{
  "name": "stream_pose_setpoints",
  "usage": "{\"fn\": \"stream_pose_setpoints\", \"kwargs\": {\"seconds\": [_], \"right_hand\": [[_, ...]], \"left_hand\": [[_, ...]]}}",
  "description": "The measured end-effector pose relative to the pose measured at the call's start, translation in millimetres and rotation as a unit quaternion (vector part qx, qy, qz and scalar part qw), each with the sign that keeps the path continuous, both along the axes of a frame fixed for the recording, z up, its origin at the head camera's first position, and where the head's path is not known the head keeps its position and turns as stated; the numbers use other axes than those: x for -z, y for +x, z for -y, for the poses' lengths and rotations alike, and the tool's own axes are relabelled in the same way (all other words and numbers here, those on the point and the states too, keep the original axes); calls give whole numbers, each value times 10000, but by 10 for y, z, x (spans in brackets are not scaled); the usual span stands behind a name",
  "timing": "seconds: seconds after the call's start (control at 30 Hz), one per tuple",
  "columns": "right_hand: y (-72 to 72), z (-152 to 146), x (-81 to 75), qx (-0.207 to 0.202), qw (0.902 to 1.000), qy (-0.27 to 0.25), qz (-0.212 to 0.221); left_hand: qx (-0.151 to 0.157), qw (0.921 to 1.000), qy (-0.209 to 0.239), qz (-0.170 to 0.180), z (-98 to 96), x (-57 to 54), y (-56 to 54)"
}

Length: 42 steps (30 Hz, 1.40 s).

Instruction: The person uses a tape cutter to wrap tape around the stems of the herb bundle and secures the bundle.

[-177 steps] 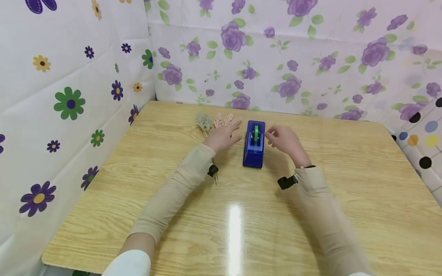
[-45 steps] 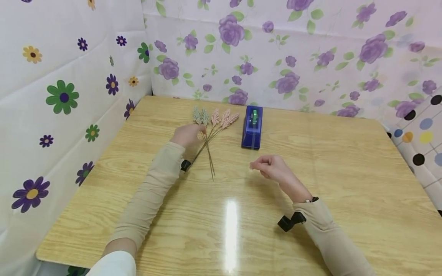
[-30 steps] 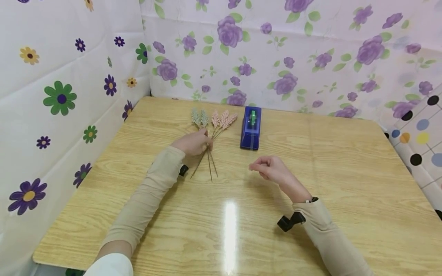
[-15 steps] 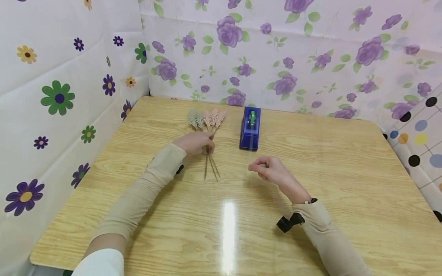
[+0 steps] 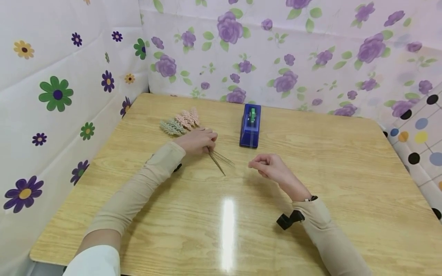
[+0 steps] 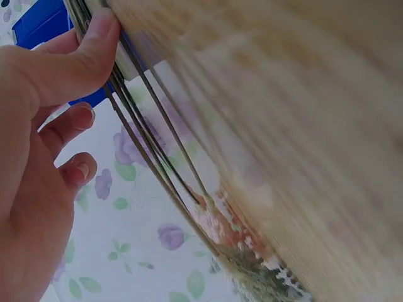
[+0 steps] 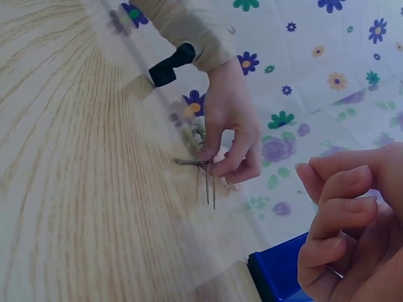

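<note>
My left hand (image 5: 197,141) pinches the thin stems (image 6: 145,135) of several artificial flower sprigs between thumb and forefinger; the other fingers stay loosely bent. Their grey-green heads (image 5: 172,127) and pink heads (image 5: 187,118) point back and left, while the bare stem ends (image 5: 219,165) fan out toward the front right. A blue tape dispenser (image 5: 250,126) with a green core stands behind and between the hands. My right hand (image 5: 272,168) keeps thumb and forefinger pinched in front of it, at the end of a faint clear tape strip (image 5: 251,140) coming off the dispenser.
The wood-grain table (image 5: 193,222) carries these things. A flowered cloth (image 5: 255,50) hangs behind its far edge, and another cloth (image 5: 69,126) hangs along the left. Each wrist wears a black camera mount (image 5: 290,220).
Earlier the left hand reached over the sprigs; it has since gathered their stems and turned the bunch, heads swinging left and stem ends right. The right hand drew back from the dispenser, then stayed still.
</note>
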State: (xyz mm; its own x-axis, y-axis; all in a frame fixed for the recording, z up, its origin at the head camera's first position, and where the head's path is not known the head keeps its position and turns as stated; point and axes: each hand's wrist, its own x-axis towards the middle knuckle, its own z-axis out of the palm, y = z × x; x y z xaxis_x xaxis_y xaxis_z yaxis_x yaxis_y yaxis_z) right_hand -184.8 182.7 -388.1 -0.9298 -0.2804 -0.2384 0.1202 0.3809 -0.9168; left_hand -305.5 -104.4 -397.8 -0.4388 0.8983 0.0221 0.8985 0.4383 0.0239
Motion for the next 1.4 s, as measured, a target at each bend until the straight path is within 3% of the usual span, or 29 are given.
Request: {"fn": "stream_pose_setpoints", "kwargs": {"seconds": [0.23, 0.6, 0.87, 1.03, 1.2, 1.4], "right_hand": [[-24, -25, -33, -14, 9999, 89, 95], [-7, -108, -140, 3, 9998, 73, -169], [1, -133, -223, 202, 9996, -60, -174], [3, -151, -243, 250, 9992, -152, -278], [4, -139, -228, 233, 9990, -188, -336], [11, -133, -220, 181, 9990, -218, -351]], "left_hand": [[-88, 9995, -277, 76, 3, -55, -3], [-270, 9969, 369, 639, -105, -237, 21], [-461, 9927, 301, 1070, -170, -183, 28], [-609, 9915, 16, 1151, -222, -138, 29], [-979, 9853, -258, 1379, -265, -133, 60], [-1323, 9845, 53, 1150, -315, -130, 101]]}}
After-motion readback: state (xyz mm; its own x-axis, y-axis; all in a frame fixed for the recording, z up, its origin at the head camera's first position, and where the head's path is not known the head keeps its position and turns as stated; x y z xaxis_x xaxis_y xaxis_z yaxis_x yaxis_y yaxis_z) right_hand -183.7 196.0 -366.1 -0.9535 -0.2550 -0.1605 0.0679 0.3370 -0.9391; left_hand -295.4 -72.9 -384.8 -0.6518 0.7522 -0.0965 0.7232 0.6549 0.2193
